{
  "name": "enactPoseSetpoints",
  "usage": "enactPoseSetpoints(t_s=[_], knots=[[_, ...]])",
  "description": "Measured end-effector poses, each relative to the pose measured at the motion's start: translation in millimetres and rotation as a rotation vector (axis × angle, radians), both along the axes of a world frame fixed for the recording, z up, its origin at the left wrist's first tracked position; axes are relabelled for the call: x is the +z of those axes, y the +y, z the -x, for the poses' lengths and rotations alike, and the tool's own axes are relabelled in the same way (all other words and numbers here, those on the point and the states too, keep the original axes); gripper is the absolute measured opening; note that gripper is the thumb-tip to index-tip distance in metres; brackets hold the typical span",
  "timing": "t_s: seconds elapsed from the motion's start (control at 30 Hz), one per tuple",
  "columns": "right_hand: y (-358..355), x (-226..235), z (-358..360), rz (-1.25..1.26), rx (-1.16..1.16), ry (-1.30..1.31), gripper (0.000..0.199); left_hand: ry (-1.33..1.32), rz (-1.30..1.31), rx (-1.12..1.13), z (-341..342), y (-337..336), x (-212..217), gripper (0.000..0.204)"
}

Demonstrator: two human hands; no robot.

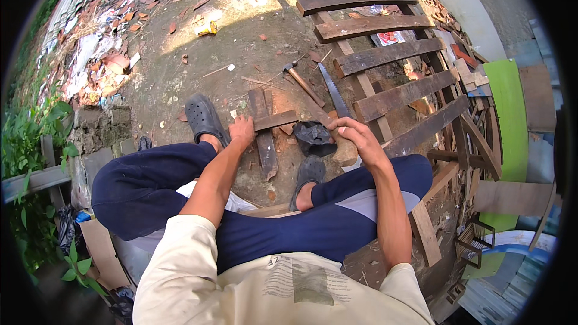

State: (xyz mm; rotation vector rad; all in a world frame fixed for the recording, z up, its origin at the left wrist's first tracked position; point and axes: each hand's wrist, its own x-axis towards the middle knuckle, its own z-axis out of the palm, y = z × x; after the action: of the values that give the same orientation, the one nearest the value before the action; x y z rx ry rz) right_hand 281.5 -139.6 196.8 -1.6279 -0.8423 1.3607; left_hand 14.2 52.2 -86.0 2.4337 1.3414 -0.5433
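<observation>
My left hand (242, 131) is closed on the end of a short wooden slat (277, 120), which lies across a longer dark board (263, 138) on the ground. My right hand (356, 137) curls over a tan, rounded piece of wood (345, 153). Whether this wood joins the saw or the brown strip beside it, I cannot tell. A black plastic bag (314, 138) sits open just left of that hand. Beyond the fingers lies a handsaw blade (335, 90), with its near end hidden. Farther off rests a hammer (305, 86) with a wooden handle.
A slatted wooden frame (385, 52) stands ahead to the right. Loose planks and a green panel (504, 120) line the right side. Leaves and litter (114, 60) cover the far left, near a broken block wall (99, 135). My shoes (205, 118) flank the boards.
</observation>
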Motion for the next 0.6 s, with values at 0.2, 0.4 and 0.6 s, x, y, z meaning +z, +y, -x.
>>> enactPoseSetpoints(t_s=[0.2,0.4,0.6], knots=[[-2,2,11,0.041,0.004,0.089,0.038,0.051,0.168,0.046,-18,-7,60,0.076],[5,-7,17,0.014,0.05,0.055,0.036,-0.247,-0.088,-0.188,-41,-57,40,0.097],[2,-29,1,-0.037,0.022,-0.137,0.028,-0.513,0.33,-0.829,-49,-77,34,0.081]])
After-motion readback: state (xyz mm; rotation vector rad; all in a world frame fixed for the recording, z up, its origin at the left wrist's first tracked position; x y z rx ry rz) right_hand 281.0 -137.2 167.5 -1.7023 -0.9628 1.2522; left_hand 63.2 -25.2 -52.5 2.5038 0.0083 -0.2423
